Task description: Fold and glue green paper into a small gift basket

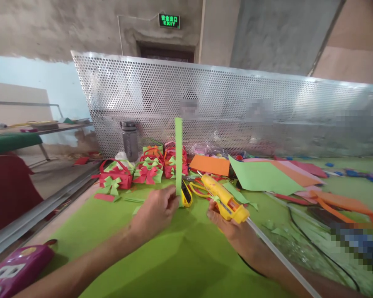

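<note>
My left hand pinches the lower end of a light green paper strip, which stands upright above the table. In my right hand is a yellow hot glue gun, its nozzle pointing up and to the left, with a long clear glue stick sticking out of its back. Just beyond my left hand lies a yellow and black utility knife. Yellow-handled scissors rest between my hands, partly hidden behind the glue gun.
Several small red and green paper baskets with bows stand at the back left beside a grey bottle. Green sheets and an orange sheet lie to the right. A perforated metal panel borders the table. A purple power strip is front left.
</note>
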Demonstrator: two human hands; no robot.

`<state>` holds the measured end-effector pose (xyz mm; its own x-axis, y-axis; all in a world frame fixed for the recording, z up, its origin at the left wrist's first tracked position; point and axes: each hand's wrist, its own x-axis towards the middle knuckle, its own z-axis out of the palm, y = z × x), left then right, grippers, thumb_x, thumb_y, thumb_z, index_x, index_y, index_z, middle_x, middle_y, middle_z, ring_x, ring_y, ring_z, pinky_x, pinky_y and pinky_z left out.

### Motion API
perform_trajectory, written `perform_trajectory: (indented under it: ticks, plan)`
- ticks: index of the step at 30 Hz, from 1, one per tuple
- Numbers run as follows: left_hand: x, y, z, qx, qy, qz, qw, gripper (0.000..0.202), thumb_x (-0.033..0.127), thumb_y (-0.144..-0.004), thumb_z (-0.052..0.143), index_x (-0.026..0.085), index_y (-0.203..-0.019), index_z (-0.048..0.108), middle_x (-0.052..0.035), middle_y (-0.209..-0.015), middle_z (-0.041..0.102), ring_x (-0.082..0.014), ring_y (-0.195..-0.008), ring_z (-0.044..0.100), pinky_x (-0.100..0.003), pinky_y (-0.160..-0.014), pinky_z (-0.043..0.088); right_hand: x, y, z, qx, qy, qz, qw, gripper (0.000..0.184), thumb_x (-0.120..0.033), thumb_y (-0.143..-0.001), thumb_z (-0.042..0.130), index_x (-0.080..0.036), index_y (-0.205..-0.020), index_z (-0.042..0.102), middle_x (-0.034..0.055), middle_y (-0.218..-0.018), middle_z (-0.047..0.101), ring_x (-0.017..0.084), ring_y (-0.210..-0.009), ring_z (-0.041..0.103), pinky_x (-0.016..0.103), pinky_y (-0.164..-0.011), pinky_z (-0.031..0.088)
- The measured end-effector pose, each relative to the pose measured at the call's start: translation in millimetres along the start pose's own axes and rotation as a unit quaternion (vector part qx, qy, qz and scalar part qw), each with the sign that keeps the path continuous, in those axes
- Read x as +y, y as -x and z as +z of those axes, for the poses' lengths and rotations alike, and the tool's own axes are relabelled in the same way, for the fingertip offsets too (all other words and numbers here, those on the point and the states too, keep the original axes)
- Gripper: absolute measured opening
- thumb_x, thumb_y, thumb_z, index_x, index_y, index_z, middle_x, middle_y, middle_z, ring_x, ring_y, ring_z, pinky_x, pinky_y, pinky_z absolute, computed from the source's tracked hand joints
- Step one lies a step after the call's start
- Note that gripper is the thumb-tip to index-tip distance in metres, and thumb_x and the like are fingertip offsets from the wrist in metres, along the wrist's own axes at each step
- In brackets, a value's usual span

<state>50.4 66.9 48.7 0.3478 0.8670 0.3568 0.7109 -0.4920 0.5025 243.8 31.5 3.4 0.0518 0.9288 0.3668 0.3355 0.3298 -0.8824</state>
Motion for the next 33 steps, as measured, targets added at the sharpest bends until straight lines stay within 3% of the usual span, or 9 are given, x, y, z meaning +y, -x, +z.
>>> perform_trajectory:
  ticks: [2,8,13,17,22,24,26,29,33]
  plan:
    - [-1,0,-4.8,0.022,-0.071,0.024,0.997,0.024,0.021,-0.081,0.041,0.02,-0.057,0.037,0.0046,-0.047,0.04,-0.0095,-0.043,0.037,-0.023,-0.046,0.025,-6,-1,-2,0.01,-0.038,0.03,0.999,0.026,-0.047,-0.066,0.062,-0.024,-0.077,0.06,0.0076,-0.079,0.068,0.025,-0.076,0.067,0.037,-0.069,0.056]
    - [-3,-3,-22.6,0.086,-0.178,0.082,0.977,0.018,0.02,-0.084,0.038,0.019,-0.067,0.045,-0.0006,-0.064,0.053,-0.0114,-0.053,0.045,-0.023,-0.051,0.029,-7,-5,-1,0.033,-0.104,0.095,0.99,0.034,-0.046,-0.054,0.07,-0.021,-0.075,0.061,0.0083,-0.08,0.069,0.028,-0.08,0.067,0.041,-0.077,0.054]
    - [-2,-3,-25.3,0.069,-0.159,0.041,0.984,0.022,0.017,-0.079,0.042,0.021,-0.059,0.034,0.0057,-0.047,0.034,-0.0093,-0.042,0.033,-0.022,-0.045,0.024,10,-4,6,0.06,-0.115,0.101,0.986,0.036,-0.049,-0.054,0.068,-0.023,-0.077,0.06,0.0072,-0.083,0.068,0.028,-0.081,0.066,0.042,-0.076,0.054]
    - [-1,1,-18.6,0.077,-0.135,0.08,0.985,0.015,0.016,-0.081,0.042,0.018,-0.067,0.047,0.0033,-0.054,0.047,-0.0091,-0.046,0.04,-0.022,-0.048,0.028,6,-4,4,0.061,-0.114,0.12,0.984,0.036,-0.048,-0.055,0.068,-0.022,-0.079,0.058,0.008,-0.088,0.067,0.026,-0.085,0.064,0.04,-0.079,0.052]
    - [3,3,-12.5,0.097,-0.04,0.118,0.987,0.016,0.013,-0.08,0.043,0.016,-0.07,0.054,-0.0007,-0.066,0.056,-0.0101,-0.057,0.047,-0.023,-0.055,0.035,-4,-7,-8,0.009,-0.114,0.148,0.982,0.031,-0.04,-0.06,0.071,-0.02,-0.08,0.06,0.0053,-0.083,0.066,0.023,-0.08,0.062,0.036,-0.075,0.049]
    - [5,3,-12.3,0.066,0.02,0.078,0.995,0.015,0.017,-0.08,0.045,0.016,-0.067,0.054,0.0003,-0.062,0.054,-0.0099,-0.054,0.046,-0.022,-0.052,0.034,-3,-9,-10,-0.01,-0.124,0.142,0.982,0.028,-0.039,-0.062,0.071,-0.02,-0.08,0.06,0.0022,-0.078,0.063,0.02,-0.074,0.06,0.032,-0.066,0.047]
    - [6,2,-12.8,-0.006,0.106,0.014,0.994,0.017,0.023,-0.08,0.047,0.016,-0.066,0.053,0.0023,-0.055,0.051,-0.0095,-0.05,0.045,-0.022,-0.048,0.034,-1,-10,-11,-0.019,-0.141,0.131,0.981,0.025,-0.038,-0.065,0.07,-0.022,-0.081,0.059,-0.0006,-0.075,0.061,0.017,-0.069,0.057,0.028,-0.059,0.044]
    - [9,3,-12.2,-0.117,0.238,-0.045,0.963,0.023,0.03,-0.082,0.046,0.016,-0.065,0.051,0.0029,-0.055,0.051,-0.0089,-0.05,0.046,-0.022,-0.05,0.037,-1,-10,-11,-0.021,-0.162,0.119,0.979,0.022,-0.035,-0.068,0.069,-0.022,-0.082,0.058,-0.0033,-0.071,0.058,0.014,-0.065,0.053,0.025,-0.057,0.041]
    - [10,8,-3.1,-0.192,0.345,-0.1,0.913,0.024,0.036,-0.083,0.045,0.016,-0.069,0.048,0.0032,-0.058,0.052,-0.008,-0.049,0.046,-0.023,-0.052,0.041,-6,-11,-12,-0.031,-0.177,0.105,0.978,0.019,-0.033,-0.068,0.069,-0.02,-0.076,0.059,-0.0027,-0.067,0.058,0.012,-0.061,0.052,0.024,-0.054,0.039]
